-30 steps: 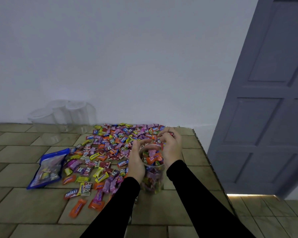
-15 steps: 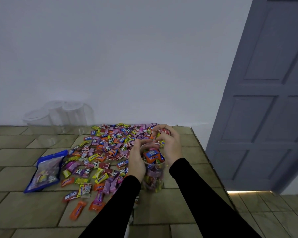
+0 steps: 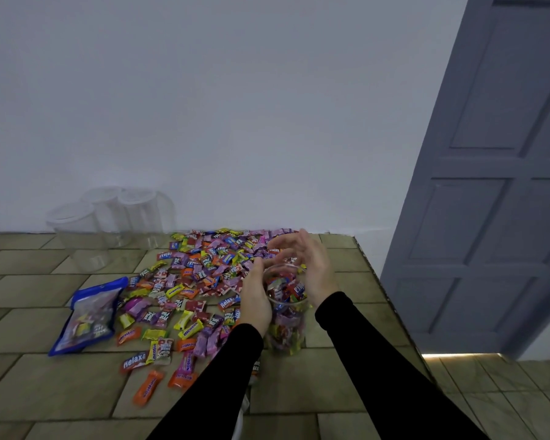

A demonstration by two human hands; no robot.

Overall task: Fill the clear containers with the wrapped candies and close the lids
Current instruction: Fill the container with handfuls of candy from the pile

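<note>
A clear container (image 3: 287, 325), nearly full of wrapped candies, stands on the tiled table (image 3: 45, 392) near its right edge. My left hand (image 3: 255, 296) grips the container's left side near the rim. My right hand (image 3: 311, 265) hovers over the far right of the rim with its fingers spread and relaxed, holding nothing. A wide heap of wrapped candies (image 3: 204, 274) lies to the left and behind the container. Three empty clear containers (image 3: 108, 223) stand at the back left by the wall.
A blue candy bag (image 3: 88, 315) lies flat at the left of the heap. The table's right edge (image 3: 391, 300) drops to a tiled floor. A grey panelled door (image 3: 496, 173) stands at the right. A white wall rises behind the table.
My right hand has let its candies drop into the container and opened its fingers above the rim. The left hand stays on the container.
</note>
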